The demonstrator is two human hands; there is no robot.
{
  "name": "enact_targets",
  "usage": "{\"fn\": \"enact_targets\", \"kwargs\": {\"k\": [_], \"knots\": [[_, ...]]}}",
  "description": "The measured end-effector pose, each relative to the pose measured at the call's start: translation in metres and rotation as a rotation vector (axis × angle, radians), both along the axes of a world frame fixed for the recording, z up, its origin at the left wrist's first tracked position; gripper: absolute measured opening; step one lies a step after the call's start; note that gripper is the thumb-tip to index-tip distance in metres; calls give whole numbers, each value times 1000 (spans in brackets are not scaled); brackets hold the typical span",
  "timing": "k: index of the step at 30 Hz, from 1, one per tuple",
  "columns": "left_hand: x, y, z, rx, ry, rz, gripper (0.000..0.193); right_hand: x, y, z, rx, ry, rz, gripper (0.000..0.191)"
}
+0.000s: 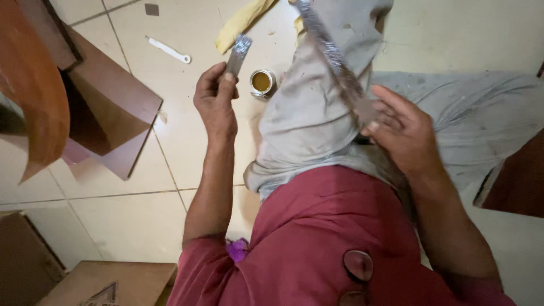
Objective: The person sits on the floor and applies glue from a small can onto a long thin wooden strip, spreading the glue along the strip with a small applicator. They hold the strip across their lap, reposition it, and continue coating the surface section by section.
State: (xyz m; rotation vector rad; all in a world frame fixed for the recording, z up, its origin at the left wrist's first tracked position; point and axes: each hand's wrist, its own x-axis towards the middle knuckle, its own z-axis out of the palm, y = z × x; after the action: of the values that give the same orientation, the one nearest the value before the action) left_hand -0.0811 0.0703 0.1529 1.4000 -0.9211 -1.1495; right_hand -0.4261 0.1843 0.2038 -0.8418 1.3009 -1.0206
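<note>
Red shirt (317, 243) nearest; left hand (215, 102) at eleven o'clock, fingers pinching a short metal strip (238, 54) upright; right hand (402, 133) at two o'clock, fingers gripping a long strip (334, 56) steady.

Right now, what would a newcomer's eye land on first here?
The left hand, raised over the tiled floor, pinches a short grey strip. The right hand holds a long, glittery grey strip that runs up across the grey-trousered knee. Between them, a small open tin of amber paste sits on the floor.
</note>
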Motion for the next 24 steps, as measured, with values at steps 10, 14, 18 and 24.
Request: {"fn": "enact_targets", "kwargs": {"k": [10, 14, 18, 24], "knots": [[21, 13, -73, 157, 28, 41, 28, 16, -9, -10, 40, 108, -59, 60], [18, 3, -85, 185, 32, 30, 28, 8, -3, -6, 78, 119, 1, 61], [28, 3, -85, 210, -96, -14, 26, -7, 22, -9, 172, 212, 107, 61], [40, -1, -72, -79, -645, -276, 15, -28, 62, -38, 237, 144, 15, 49]]}}
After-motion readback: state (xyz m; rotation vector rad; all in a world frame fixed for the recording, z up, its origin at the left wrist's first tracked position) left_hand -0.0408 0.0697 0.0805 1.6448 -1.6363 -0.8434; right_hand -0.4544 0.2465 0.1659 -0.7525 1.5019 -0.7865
